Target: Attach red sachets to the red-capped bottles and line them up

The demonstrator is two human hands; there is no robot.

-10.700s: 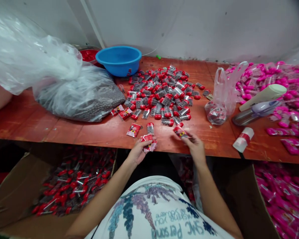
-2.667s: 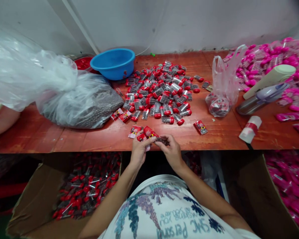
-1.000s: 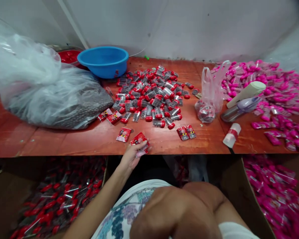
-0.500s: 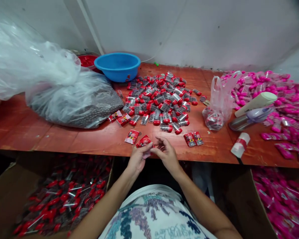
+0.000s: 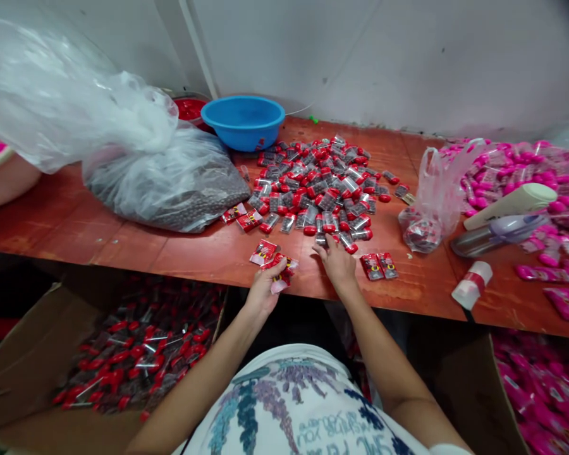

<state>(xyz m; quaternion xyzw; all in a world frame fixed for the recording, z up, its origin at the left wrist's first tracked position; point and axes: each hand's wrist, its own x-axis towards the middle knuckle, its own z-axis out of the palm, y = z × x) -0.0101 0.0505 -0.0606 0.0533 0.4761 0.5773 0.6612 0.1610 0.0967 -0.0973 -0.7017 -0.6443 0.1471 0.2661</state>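
Note:
My left hand (image 5: pixel 264 289) pinches red printed packets (image 5: pixel 284 270) just over the table's front edge. Another red packet (image 5: pixel 264 251) lies just beyond it. My right hand (image 5: pixel 336 262) reaches to the near edge of a pile of small clear bottles with red caps (image 5: pixel 329 183); its fingers touch or nearly touch one bottle (image 5: pixel 321 239), and whether they grip it is unclear. Two red packets (image 5: pixel 380 266) lie side by side to the right of that hand. Two more (image 5: pixel 241 216) rest by the pile's left side.
A big plastic bag of dark pieces (image 5: pixel 171 183) and a blue basin (image 5: pixel 243 121) stand behind left. Right are a small bag (image 5: pixel 427 224), a steel flask (image 5: pixel 474 243), a paper roll (image 5: pixel 473 284) and pink bottles (image 5: pixel 516 167). Boxes of bottles (image 5: pixel 137 354) sit below the table.
My right hand has left the packets at my left hand and moved forward to the bottle pile. My left hand still holds packets. The whole view has shifted slightly.

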